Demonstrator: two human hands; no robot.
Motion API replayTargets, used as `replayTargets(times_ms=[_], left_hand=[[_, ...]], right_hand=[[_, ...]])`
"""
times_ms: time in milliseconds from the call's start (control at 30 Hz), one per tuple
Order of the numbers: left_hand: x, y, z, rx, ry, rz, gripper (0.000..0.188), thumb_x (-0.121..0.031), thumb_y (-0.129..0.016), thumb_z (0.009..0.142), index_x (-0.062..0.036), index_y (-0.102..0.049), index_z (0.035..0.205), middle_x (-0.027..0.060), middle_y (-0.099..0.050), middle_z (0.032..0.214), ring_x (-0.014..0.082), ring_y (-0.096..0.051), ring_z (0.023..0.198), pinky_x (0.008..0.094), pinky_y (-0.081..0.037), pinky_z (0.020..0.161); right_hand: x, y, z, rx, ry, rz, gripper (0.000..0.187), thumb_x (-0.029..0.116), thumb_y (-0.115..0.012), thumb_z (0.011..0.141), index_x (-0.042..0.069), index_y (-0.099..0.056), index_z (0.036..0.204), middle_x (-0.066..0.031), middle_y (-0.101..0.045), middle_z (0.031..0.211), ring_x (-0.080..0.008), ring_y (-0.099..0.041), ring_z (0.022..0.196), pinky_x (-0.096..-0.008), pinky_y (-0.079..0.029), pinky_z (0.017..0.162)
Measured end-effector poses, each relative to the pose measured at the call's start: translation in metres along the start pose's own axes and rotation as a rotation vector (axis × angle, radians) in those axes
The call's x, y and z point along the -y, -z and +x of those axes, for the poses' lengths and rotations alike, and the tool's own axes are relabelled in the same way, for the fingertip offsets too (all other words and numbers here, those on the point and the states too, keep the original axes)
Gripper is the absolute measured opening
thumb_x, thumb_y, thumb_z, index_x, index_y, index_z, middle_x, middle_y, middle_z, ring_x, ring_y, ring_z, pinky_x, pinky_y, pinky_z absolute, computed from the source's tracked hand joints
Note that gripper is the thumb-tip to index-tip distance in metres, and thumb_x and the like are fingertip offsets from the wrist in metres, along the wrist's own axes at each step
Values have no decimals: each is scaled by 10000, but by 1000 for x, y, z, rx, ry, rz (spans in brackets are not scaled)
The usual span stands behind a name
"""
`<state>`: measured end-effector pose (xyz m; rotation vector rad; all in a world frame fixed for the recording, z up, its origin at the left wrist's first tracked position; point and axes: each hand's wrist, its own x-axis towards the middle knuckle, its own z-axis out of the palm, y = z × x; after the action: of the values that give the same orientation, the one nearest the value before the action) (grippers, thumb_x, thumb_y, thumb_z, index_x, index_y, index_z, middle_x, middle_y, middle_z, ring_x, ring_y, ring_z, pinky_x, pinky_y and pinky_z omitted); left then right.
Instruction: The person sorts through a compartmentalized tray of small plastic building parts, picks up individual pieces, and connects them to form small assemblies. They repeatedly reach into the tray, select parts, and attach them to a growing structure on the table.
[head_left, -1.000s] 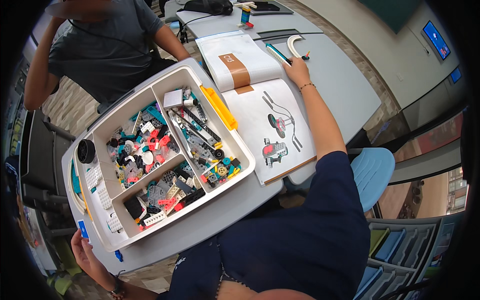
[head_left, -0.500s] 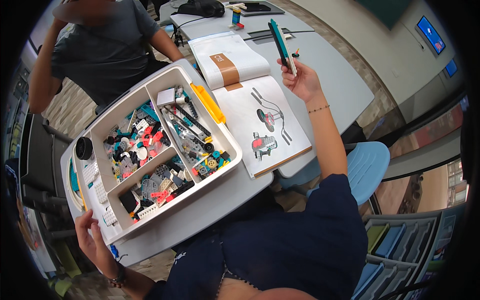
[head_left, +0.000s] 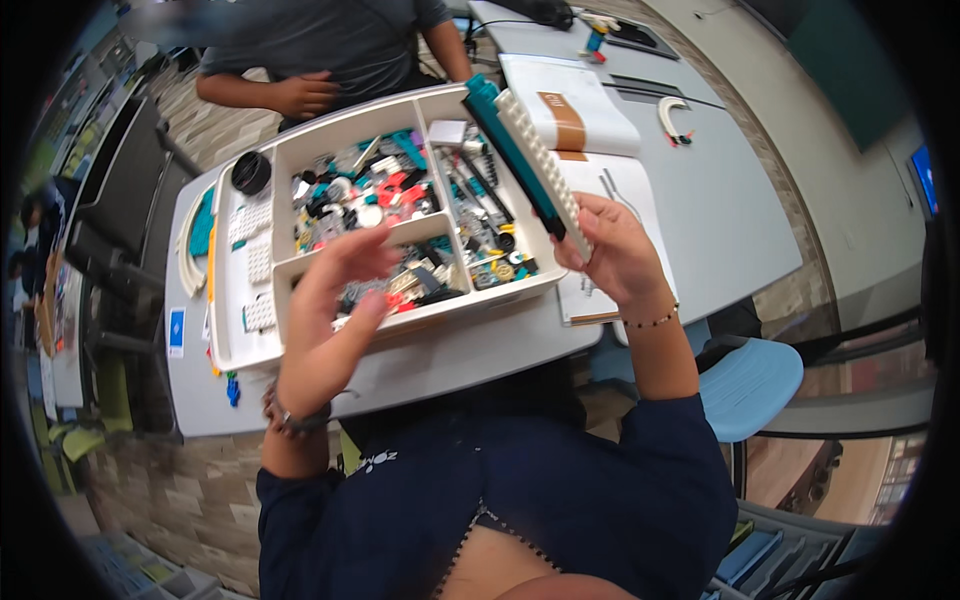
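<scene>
My right hand (head_left: 618, 250) grips the lower end of a long toy-brick assembly (head_left: 541, 165), made of a white studded strip beside teal pieces with black at the bottom. It is held up and tilted, in front of the tray's right edge and the open booklet (head_left: 622, 183). My left hand (head_left: 335, 310) is open, fingers apart and empty, above the near side of the white sorting tray (head_left: 512, 291). Loose bricks, beams and gears in several colours fill the tray's compartments. My left hand hides part of the near compartment.
Across the table sits another person, one hand (head_left: 306, 94) at their front. A white curved piece (head_left: 670, 118) lies on the far table, near a small brick build (head_left: 596, 40). A black wheel (head_left: 251, 173) rests at the tray's left. A light blue chair (head_left: 750, 390) stands at right.
My right hand has brought the brick assembly nearer, toward the tray. My left hand has lifted from the tray's left corner and moved right, over its near side. The view has shifted.
</scene>
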<state>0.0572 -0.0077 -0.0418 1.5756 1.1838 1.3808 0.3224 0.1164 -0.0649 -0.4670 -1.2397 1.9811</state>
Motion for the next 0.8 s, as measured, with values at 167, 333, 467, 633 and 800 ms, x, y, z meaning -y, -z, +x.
replayTargets(times_ms=[167, 333, 467, 633, 800], left_hand=[[11, -25, 8, 72, 65, -375, 551, -227, -573, 886, 7, -357, 1335, 100, -505, 1219, 167, -484, 1077, 323, -365, 959], [13, -29, 11, 50, 124, -529, 387, -171, -569, 903, 22, -472, 1224, 117, -583, 1116, 182, -556, 1038, 321, -425, 926], [25, -15, 1, -118, 86, -479, 319, -182, -525, 922, 46, -508, 1144, 132, -597, 1072, 214, -588, 999, 339, -458, 890], [31, 17, -11, -399, 78, -567, 395, -322, -488, 932, 24, -493, 1122, 124, -589, 981, 225, -598, 891, 397, -486, 838], [37, 47, -22, -406, 74, -524, 439, -406, -400, 950, -6, -465, 1121, 74, -554, 834, 204, -593, 767, 300, -476, 684]], right_hand=[[-24, -36, 1, 244, -223, 254, 310, 172, -537, 896, -32, -534, 1129, -60, -600, 840, -77, -500, 614, -212, -384, 540], [-33, -54, -3, 238, -321, 104, 313, 232, -536, 908, -10, -557, 1105, -66, -609, 832, -72, -509, 599, -199, -390, 509], [-26, -51, -1, 162, -241, -147, 306, 253, -502, 935, 25, -577, 1123, -19, -601, 836, -34, -515, 608, -171, -428, 542], [15, 30, 15, -271, 146, -641, 317, 163, -527, 859, 24, -590, 1136, -22, -604, 878, -48, -515, 658, -174, -428, 594], [42, 195, 36, -900, 130, -788, 238, 237, -593, 821, 76, -647, 988, 24, -588, 809, -49, -517, 655, -200, -423, 553]])
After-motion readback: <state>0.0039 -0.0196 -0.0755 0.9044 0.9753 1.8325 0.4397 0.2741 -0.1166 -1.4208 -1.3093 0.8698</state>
